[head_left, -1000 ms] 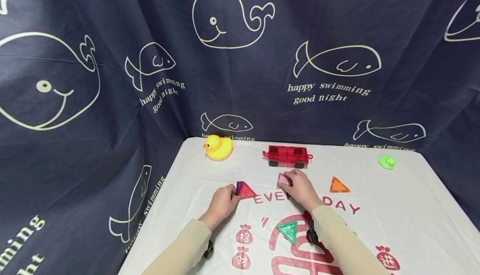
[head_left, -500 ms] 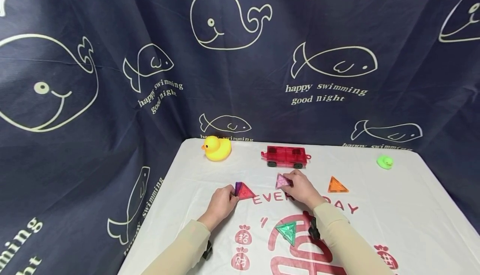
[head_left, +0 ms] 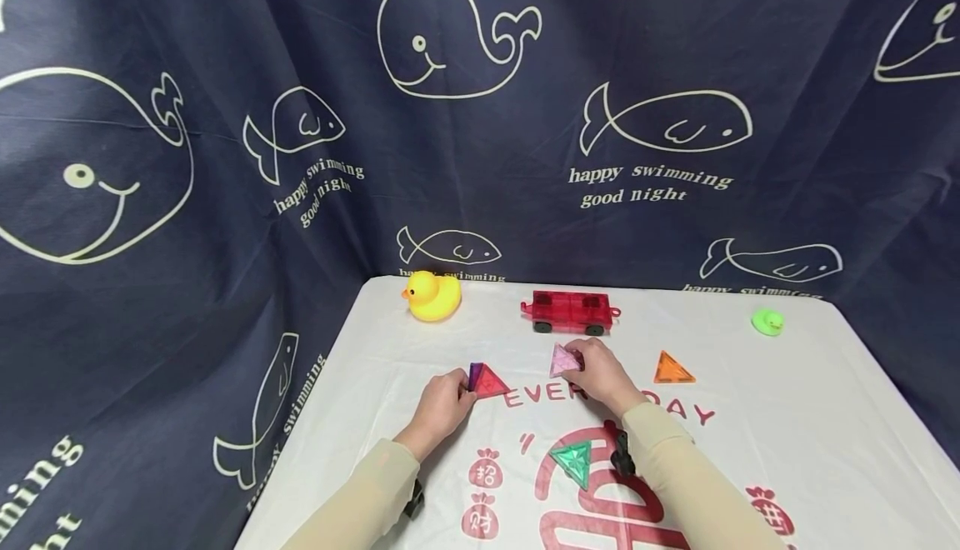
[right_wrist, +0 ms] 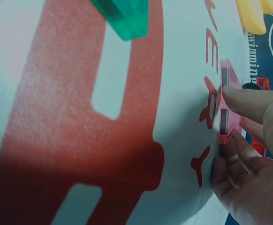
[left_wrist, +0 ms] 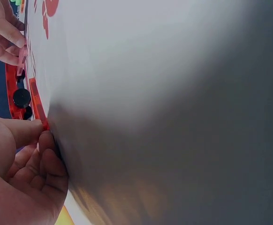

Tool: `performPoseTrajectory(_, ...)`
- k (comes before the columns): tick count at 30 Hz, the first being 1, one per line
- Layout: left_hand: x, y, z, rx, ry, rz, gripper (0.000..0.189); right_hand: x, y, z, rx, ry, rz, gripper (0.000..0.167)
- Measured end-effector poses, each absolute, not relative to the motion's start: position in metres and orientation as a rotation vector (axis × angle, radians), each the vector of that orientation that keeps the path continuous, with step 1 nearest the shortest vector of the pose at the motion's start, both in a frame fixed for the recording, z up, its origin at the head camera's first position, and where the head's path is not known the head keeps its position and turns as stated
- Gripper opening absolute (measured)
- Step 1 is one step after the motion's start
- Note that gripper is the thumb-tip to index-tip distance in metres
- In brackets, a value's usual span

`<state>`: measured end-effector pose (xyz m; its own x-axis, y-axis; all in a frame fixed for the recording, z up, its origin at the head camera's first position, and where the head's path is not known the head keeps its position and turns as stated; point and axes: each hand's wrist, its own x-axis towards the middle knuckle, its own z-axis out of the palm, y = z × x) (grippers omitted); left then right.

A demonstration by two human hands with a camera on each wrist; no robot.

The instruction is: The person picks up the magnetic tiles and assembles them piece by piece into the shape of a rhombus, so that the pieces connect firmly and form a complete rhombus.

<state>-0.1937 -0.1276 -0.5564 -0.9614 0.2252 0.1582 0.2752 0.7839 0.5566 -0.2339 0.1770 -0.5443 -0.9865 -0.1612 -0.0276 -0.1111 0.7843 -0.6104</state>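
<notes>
My left hand (head_left: pixel 442 407) pinches the left corner of a red triangular magnetic tile (head_left: pixel 489 383). A purple tile (head_left: pixel 475 375) shows behind that corner, partly hidden. In the left wrist view, thumb and curled fingers meet on the red tile's (left_wrist: pixel 37 101) end, low over the white cloth. To the right, my right hand (head_left: pixel 606 377) holds a pink triangular magnetic tile (head_left: pixel 562 361) between thumb and fingers. Seen from the right wrist, the thumb lies across the pink tile's (right_wrist: pixel 223 119) edge, which shows dark strips. A gap separates the pink and red tiles.
A red wheeled wagon base (head_left: pixel 572 310) stands behind the right hand. A yellow duck (head_left: pixel 435 297) is at back left, a small green duck (head_left: pixel 768 322) at back right. An orange triangular tile (head_left: pixel 673 369) lies right, a green tile (head_left: pixel 574 461) in front.
A little more of the pink tile shows beside my right fingers than one second ago. The left hand keeps its hold on the red tile. The head view has shifted slightly.
</notes>
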Motion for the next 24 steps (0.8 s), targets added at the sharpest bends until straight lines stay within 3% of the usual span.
performPoseTrajectory(8,-0.1944,-0.1287,-0.5556,-0.416,-2.880,-0.900,0.021,-0.2311,0.1756,-0.5423,-0.186,2.952,-1.024,0.049)
performPoseTrajectory(24,-0.1952,-0.1273,-0.5578,-0.412,-2.895,-0.890,0.023,-0.2244,0.1762,-0.5448,-0.176,2.969,-1.039,0.024)
